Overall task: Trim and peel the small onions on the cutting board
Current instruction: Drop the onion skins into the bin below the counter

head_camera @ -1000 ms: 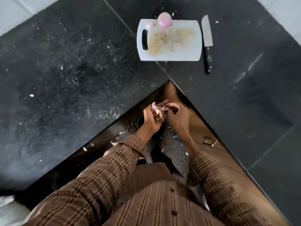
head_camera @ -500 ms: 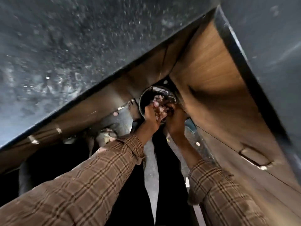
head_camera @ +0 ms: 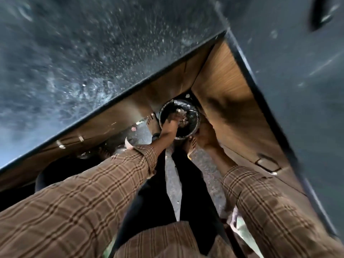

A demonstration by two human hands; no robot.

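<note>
Reaching down, the left hand point(head_camera: 170, 121) dips into a round bin point(head_camera: 195, 127) of onion peelings point(head_camera: 183, 118); right hand point(head_camera: 205, 135) beside it; neither grip discernible.

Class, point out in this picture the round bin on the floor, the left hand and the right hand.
round bin point(head_camera: 193, 135), head view, on its dark near rim.
left hand point(head_camera: 170, 122), head view, on the back of the hand over the bin.
right hand point(head_camera: 205, 134), head view, on the knuckles beside the bin.
</note>
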